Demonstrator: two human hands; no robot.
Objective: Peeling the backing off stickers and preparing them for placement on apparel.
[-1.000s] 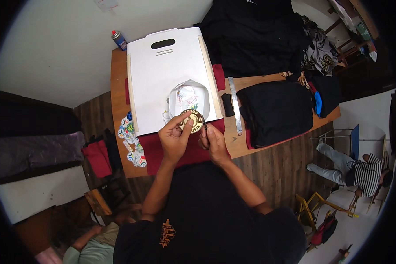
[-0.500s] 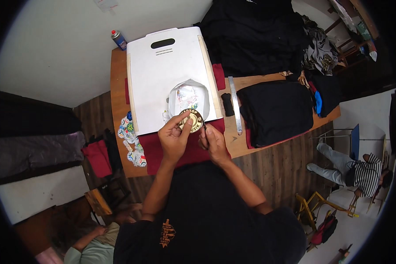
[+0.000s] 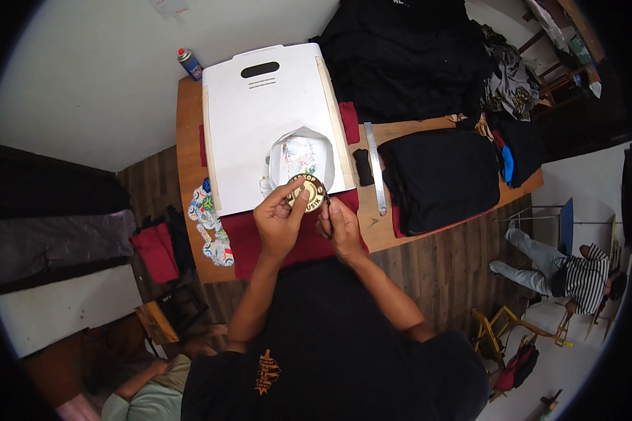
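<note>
1. Furthest left from where I stand, a red cloth (image 3: 156, 254) hangs beside dark ones; lower down, a co-worker (image 3: 151, 393) in pale green shows only in part.
2. At the left side of the table (image 3: 189, 112) stand a can (image 3: 191, 64) with a red cap, at the back, and a heap of patterned scraps (image 3: 209, 235), nearer the front.
3. Next comes the white case (image 3: 249, 133), with a slot near its far end and a ragged opening holding coloured paper near its close end. A maroon cloth (image 3: 281, 245) spreads out below it.
4. The left hand (image 3: 277, 219) is pinching the disc (image 3: 312, 194), a round brown-and-cream piece. The thumb lies across its face, and the forefinger reaches over its upper left part.
5. The disc sits at those fingertips, up and to the right of the palm, in front of the opening's near side.
6. A slim dark tool (image 3: 326, 200) stands at the disc's right edge; whether they touch, I cannot tell.
7. The right hand (image 3: 344, 228) is curled around the tool, thumb on top, just to the right of the disc and a little below it.
8. Further right lie a black roll (image 3: 362, 167), a steel ruler (image 3: 376, 168) and a folded black stack (image 3: 439, 181).
9. Far right, a person in stripes (image 3: 586, 281) is near a yellow frame (image 3: 495, 333).
</note>
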